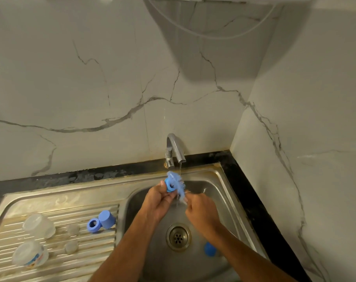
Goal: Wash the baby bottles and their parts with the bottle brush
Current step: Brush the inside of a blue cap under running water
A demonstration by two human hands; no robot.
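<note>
While left hand (159, 197) fingers grasp ring (169, 185) | right hand (200, 208) fingers grasp brush (176, 181), upright

head cam | looks forward-down | close above sink (224, 180)

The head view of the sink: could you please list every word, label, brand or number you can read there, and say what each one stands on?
No text can be read in this view.
Front bottle on the draining board: a blue and orange printed mark, too blurred to read.
Rear bottle, blue ring, blue cap, tap: no print visible.
</note>
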